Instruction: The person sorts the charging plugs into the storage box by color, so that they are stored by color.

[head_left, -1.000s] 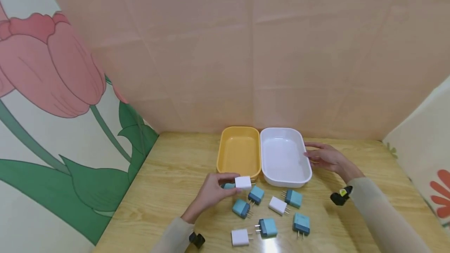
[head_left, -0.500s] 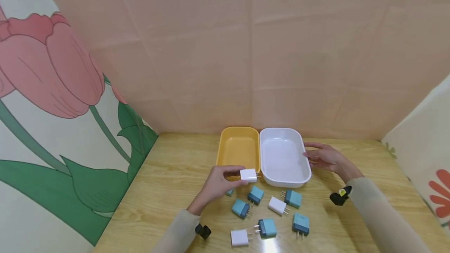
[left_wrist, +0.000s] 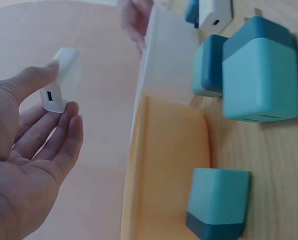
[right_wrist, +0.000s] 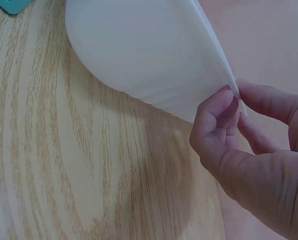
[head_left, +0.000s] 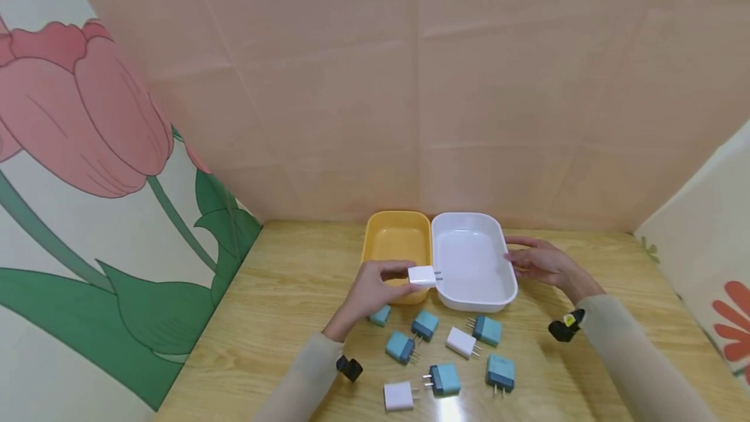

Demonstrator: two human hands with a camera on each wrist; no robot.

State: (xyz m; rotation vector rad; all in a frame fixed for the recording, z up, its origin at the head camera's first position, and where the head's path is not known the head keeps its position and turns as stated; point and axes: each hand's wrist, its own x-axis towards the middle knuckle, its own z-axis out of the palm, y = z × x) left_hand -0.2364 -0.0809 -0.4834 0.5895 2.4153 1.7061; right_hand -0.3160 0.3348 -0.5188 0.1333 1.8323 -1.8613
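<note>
Between thumb and fingers the left hand (head_left: pixel 375 288) pinches a white charger (head_left: pixel 422 276), held over the near right part of the yellow tray (head_left: pixel 398 239), its prongs pointing right toward the white tray (head_left: pixel 473 259). In the left wrist view the white charger (left_wrist: pixel 61 80) shows a port on its end, in the left hand's (left_wrist: pixel 36 145) fingertips. The right hand (head_left: pixel 547 266) is at the white tray's right side; the right wrist view shows the right hand (right_wrist: pixel 254 145) pinching the rim of the white tray (right_wrist: pixel 144 55). Both trays stand side by side, with nothing seen inside.
On the wooden table (head_left: pixel 293 266), nearer than the trays, lie several blue chargers (head_left: pixel 424 324) and two white chargers (head_left: pixel 463 342). A pink cloth backdrop (head_left: pixel 351 83) rises behind the trays, and a flower-printed panel (head_left: pixel 117 213) stands at the left.
Holding the white charger, the left hand has moved away from the blue chargers, forward and right over the yellow tray, uncovering a blue charger. The right hand has stayed at the white tray's rim.
</note>
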